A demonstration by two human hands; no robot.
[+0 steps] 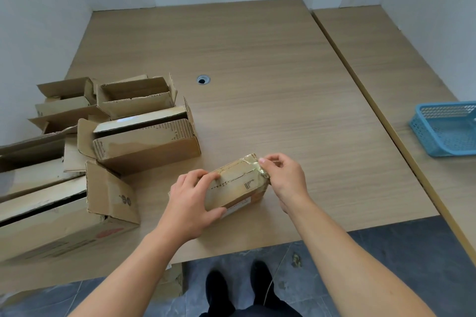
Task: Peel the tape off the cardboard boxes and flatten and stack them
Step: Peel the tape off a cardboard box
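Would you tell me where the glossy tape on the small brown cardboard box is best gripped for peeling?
Pinch the glossy tape where its end is crinkled and lifted at the right end of the small brown cardboard box, coming from the right, as the right hand does; elsewhere it looks flat. The left hand grips the box's left end.

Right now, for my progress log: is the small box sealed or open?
Sealed: tape wraps the small box, flaps shut; the right hand pinches tape at one end, the left hand holds the other.
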